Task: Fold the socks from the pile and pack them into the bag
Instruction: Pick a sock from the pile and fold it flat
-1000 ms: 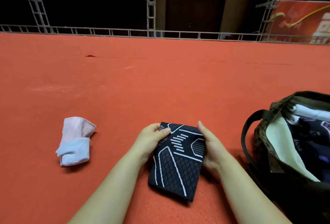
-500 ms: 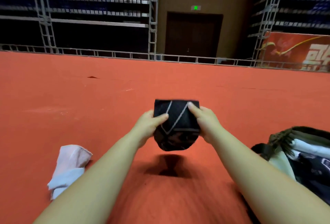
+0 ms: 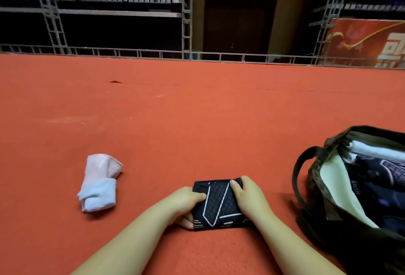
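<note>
— Two hands on one sock?
— Yes. Left hand [image 3: 186,205] and right hand [image 3: 248,197] each clasp a side of the folded black sock [image 3: 217,205], which lies low on the red floor [image 3: 197,121].
— And the rest?
— White sock bundle [image 3: 99,181] lies well to the left; the open bag [image 3: 355,189] sits at right, holding dark and white socks

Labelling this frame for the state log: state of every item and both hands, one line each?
Black sock with white line pattern: folded compact, on the red floor, gripped from both sides.
Left hand: closed on the sock's left edge.
Right hand: closed on its right edge.
White and pink sock bundle: folded, lying alone on the floor.
Dark olive fabric bag: open, socks already inside.
</note>
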`<action>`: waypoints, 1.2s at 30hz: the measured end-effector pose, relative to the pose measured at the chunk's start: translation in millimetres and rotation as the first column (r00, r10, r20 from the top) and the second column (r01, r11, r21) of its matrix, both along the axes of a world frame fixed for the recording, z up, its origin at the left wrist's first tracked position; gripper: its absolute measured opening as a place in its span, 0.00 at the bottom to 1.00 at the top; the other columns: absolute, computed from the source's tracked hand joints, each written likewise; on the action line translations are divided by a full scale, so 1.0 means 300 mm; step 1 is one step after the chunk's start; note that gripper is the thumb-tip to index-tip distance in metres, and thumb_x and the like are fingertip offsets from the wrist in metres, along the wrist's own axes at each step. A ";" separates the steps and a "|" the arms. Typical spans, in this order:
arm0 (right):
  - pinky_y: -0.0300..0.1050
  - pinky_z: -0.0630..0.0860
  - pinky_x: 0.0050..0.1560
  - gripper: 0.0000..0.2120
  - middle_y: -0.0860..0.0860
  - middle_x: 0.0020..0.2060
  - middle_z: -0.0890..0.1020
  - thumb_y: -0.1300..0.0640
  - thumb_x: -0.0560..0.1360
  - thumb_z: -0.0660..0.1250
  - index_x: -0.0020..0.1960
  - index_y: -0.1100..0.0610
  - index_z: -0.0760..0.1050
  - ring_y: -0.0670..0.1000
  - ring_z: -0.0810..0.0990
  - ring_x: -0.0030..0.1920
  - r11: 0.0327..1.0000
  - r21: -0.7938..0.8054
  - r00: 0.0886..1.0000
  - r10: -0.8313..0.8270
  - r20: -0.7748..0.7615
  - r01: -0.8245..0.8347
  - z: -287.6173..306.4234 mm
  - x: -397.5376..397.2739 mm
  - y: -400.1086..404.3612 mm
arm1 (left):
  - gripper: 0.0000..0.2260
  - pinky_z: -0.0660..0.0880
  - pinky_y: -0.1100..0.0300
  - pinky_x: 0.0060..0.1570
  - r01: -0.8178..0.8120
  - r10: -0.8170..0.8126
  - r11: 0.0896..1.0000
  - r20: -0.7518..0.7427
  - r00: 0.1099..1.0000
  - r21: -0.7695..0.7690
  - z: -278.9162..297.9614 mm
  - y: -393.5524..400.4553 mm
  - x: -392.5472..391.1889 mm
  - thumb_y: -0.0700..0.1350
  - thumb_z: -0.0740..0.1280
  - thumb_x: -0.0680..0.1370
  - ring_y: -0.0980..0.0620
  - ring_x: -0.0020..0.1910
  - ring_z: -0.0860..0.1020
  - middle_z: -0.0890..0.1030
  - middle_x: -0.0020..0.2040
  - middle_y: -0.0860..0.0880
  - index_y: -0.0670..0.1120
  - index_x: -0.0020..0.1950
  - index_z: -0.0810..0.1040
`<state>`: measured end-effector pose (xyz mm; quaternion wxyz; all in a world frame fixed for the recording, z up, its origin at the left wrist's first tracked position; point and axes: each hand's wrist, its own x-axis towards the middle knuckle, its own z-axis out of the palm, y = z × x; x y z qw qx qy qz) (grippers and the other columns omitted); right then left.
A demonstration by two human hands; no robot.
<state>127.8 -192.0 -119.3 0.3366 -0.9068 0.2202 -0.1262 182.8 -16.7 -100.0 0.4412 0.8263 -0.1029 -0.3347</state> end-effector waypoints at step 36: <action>0.43 0.67 0.42 0.03 0.46 0.39 0.80 0.53 0.78 0.63 0.45 0.49 0.71 0.49 0.77 0.43 0.968 -0.063 0.956 0.250 0.153 -0.244 0.014 -0.110 -0.032 | 0.07 0.70 0.59 0.43 0.081 0.028 0.987 0.649 0.760 -0.138 -0.097 0.048 -0.024 0.48 0.65 0.78 0.64 0.35 0.73 0.77 0.34 0.58 0.55 0.39 0.73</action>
